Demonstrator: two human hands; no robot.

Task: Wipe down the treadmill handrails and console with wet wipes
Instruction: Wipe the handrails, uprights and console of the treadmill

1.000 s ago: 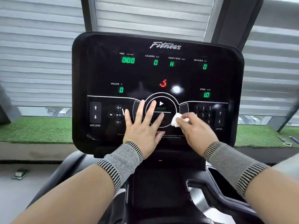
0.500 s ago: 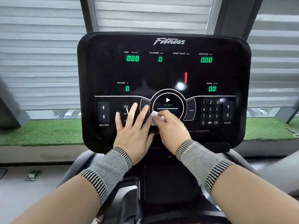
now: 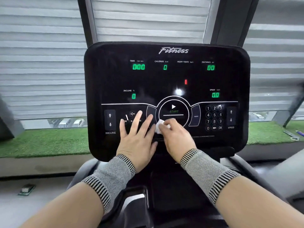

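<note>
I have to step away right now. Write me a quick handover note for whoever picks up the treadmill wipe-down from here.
Left hand: flat, fingers spread, pressing on the console over the media buttons.
Right hand: pinching a bunched wet wipe against the lower edge of the START ring.
Done: cannot tell from this view which areas are wiped.
Left: presumably the keypad, upper display and handrails, which are mostly out of view.

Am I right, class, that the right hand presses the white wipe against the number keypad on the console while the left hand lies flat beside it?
Not quite. In the head view the right hand presses the white wipe at the lower left edge of the START button, not the number keypad. The left hand does lie flat on the console beside it.
</note>
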